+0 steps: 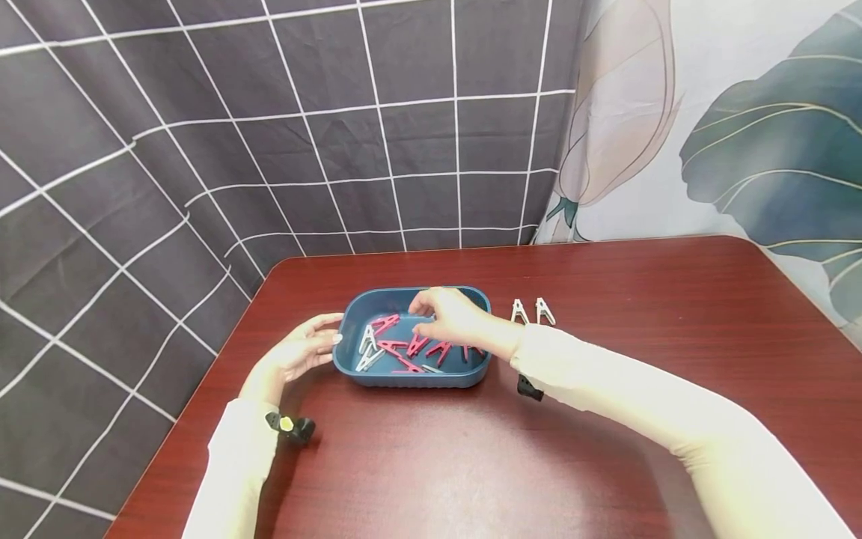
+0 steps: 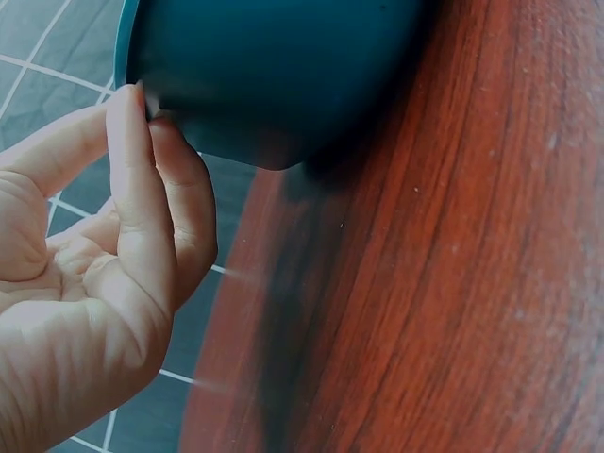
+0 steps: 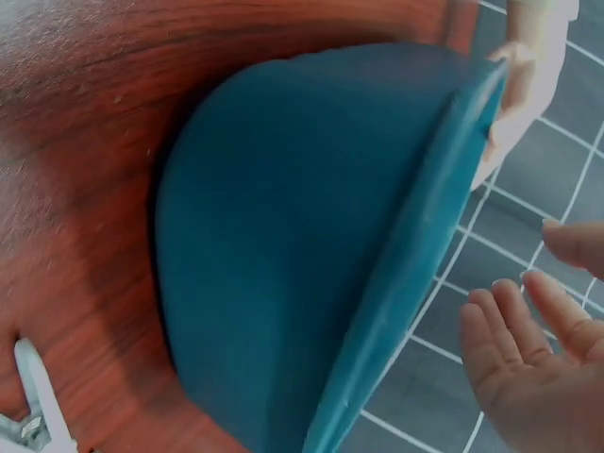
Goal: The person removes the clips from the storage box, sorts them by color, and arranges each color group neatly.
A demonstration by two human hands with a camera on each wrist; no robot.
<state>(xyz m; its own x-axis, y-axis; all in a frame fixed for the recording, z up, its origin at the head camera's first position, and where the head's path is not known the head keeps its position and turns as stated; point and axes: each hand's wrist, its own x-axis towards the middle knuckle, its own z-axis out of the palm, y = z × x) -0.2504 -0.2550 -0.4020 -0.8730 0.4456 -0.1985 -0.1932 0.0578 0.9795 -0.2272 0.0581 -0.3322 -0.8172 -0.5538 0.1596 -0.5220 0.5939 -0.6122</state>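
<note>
A blue plastic bin stands on the table with several red clothespins and a few white clothespins lying loose inside. At its left end my left hand holds the rim, fingertips on the wall in the left wrist view, where the hand shows its palm. My right hand hovers over the bin's right half, thumb and fingers parted and curved. In the right wrist view nothing lies between the fingers of this hand. My right forearm passes over the bin's right rim.
Two white clothespins rest on the red-brown wooden table just right of the bin. A dark grid-patterned cloth hangs behind and to the left, and a leaf-patterned cloth at the right.
</note>
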